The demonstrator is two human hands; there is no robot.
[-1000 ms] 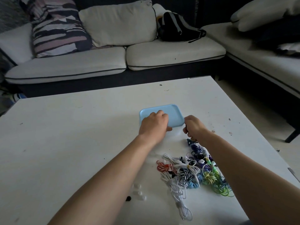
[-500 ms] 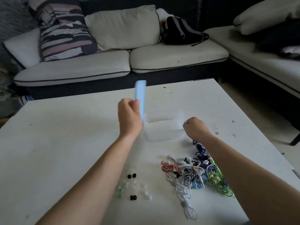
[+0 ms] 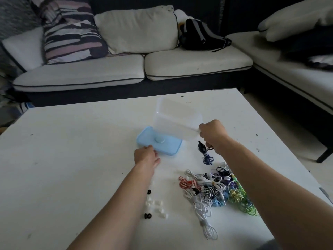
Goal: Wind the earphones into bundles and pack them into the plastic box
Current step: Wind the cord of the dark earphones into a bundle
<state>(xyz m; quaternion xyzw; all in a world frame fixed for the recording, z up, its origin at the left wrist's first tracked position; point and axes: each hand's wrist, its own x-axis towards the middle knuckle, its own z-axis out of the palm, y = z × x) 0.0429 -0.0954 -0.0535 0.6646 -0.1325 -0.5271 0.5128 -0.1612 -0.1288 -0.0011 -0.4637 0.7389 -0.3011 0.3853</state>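
Toward the far middle of the white counter [image 3: 72,159], the right hand [image 3: 213,134] has the clear plastic box [image 3: 174,118] by its near right corner. The fingers are clamped on the rim and the box is tipped at a slant, its open side not clear to see. Just left of it, the pale blue rectangular plastic lid [image 3: 160,141] lies flat on the counter. The left hand [image 3: 146,156] is at the lid's near left corner, its fingers tucked out of sight against the edge, so whether they grip or only touch, I cannot tell. Under the right wrist sits a dark blue bundle of earphone cord [image 3: 205,152]. Near the right edge sprawls the tangled heap of multicoloured earphones [image 3: 216,190], none of it boxed. Beside the left forearm lie small black and white ear tips [image 3: 155,204].
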